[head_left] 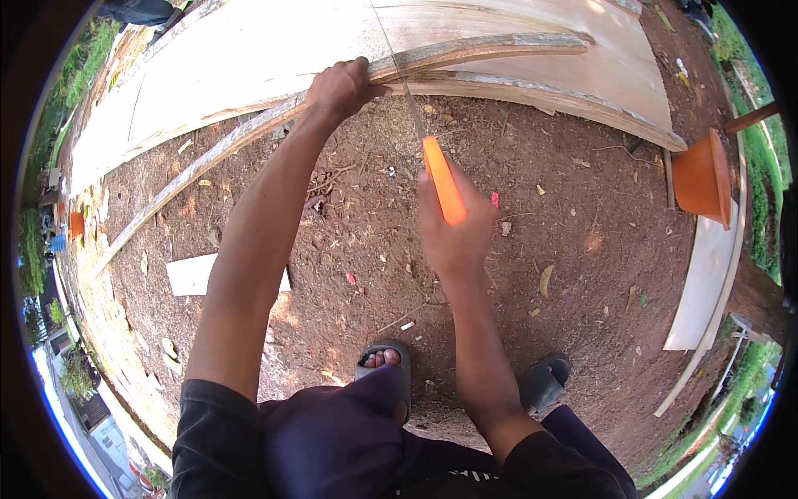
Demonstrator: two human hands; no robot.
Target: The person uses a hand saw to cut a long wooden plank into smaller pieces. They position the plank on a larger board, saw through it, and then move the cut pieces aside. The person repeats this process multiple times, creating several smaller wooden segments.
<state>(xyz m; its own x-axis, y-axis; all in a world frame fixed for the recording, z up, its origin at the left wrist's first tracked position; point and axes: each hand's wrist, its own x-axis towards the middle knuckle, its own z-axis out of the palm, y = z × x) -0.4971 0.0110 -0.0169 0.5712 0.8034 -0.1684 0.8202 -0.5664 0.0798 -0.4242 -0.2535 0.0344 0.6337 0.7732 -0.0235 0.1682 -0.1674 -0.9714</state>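
My left hand (339, 87) grips a long, rough-edged wooden strip (490, 51), which runs diagonally from the lower left up to the top right, over pale wooden boards (216, 62). My right hand (457, 229) is closed around the orange handle (442, 175) of a hand saw. Its thin metal blade (411, 104) lies across the strip just right of my left hand and extends up over the boards. Below the strip on the right, the edge of another long board (582, 106) shows.
An orange plastic container (698, 179) stands at the right, above a pale plank (694, 308). A pale panel piece (189, 274) lies on the dirt ground (557, 241) at left. My sandalled feet are at the bottom. Part of another person (141, 12) shows at top left.
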